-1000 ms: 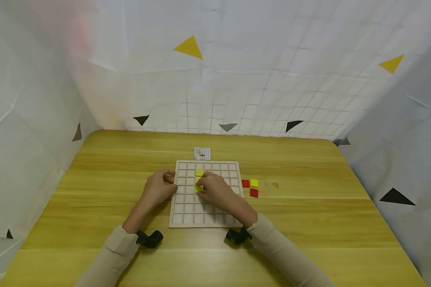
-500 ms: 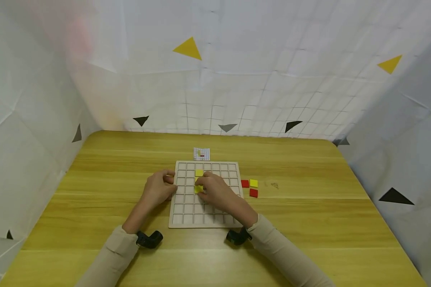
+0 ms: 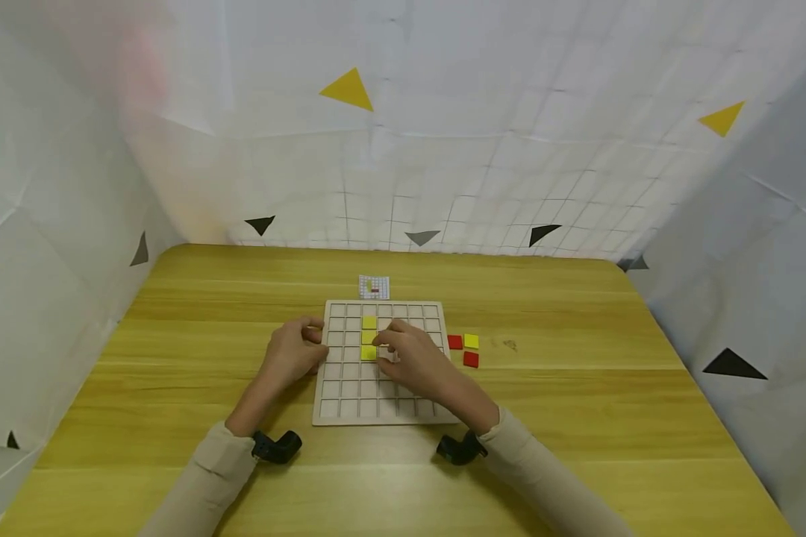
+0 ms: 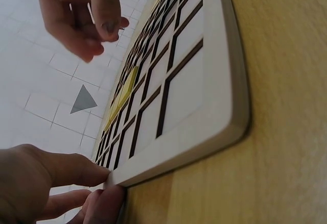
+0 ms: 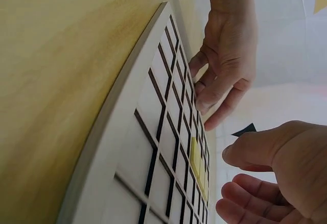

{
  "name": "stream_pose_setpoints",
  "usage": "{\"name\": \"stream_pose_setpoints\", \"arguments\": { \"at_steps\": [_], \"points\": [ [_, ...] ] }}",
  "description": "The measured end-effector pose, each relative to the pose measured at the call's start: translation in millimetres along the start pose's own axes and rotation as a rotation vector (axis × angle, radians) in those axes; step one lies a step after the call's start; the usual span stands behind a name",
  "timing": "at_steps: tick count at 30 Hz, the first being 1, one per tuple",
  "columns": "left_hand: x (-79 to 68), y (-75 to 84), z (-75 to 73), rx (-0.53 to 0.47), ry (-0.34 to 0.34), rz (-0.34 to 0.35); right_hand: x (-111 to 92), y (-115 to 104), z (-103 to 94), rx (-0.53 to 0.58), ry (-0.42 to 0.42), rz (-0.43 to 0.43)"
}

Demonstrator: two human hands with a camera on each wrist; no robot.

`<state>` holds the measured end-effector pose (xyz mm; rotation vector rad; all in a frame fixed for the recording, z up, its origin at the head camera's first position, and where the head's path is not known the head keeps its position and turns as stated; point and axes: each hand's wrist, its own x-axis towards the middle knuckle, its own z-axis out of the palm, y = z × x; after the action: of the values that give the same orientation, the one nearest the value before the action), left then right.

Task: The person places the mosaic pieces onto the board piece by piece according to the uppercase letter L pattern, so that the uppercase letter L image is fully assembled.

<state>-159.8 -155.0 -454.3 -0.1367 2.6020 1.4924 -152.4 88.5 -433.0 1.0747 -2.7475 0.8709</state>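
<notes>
A: "Why does the left hand (image 3: 289, 350) pinch the board (image 3: 349, 389) by its left rim?"
B: "To steady it, I judge. The right hand (image 3: 419, 362) hovers above, empty, thumb and fingertips parted, beside 3 yellow tiles (image 3: 367, 337) set in 1 column."
A: "Room to move?"
B: "Vacant squares flank that column; 3 loose tiles (image 3: 471, 359) lie just past the right edge, seemingly for reach. The far edge nearly meets a patterned card (image 3: 374, 287)."

Right hand (image 5: 298, 169) near yellow tiles (image 5: 196, 160)
</notes>
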Motion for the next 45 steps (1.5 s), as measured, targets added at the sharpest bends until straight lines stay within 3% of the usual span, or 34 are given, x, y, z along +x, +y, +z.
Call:
{"name": "stream_pose_setpoints", "arguments": {
  "at_steps": [6, 13, 20, 27, 35, 45],
  "points": [
    [0.0, 0.3, -1.8, -0.003, -0.005, -0.003, -19.4, 4.8, -7.3, -0.003, 0.047, -0.017],
    [0.3, 1.0, -3.0, 0.001, -0.007, -0.003, -38.7, 9.5, -15.9, 0.005, 0.046, 0.062],
    [0.6, 0.4, -2.2, 0.002, -0.011, -0.002, -58.1, 19.0, -21.5, -0.014, 0.063, 0.061],
    [0.7, -0.9, -1.1, 0.006, -0.008, -0.005, -76.9, 28.0, -26.2, -0.041, 0.091, 0.118],
    [0.2, -0.3, -0.5, 0.004, -0.008, 0.006, -92.1, 40.4, -33.5, -0.011, 0.111, 0.177],
    [-0.5, 0.9, 0.4, 0.002, -0.013, 0.009, -105.0, 64.4, -49.0, -0.045, 0.165, 0.164]
  ]
}}
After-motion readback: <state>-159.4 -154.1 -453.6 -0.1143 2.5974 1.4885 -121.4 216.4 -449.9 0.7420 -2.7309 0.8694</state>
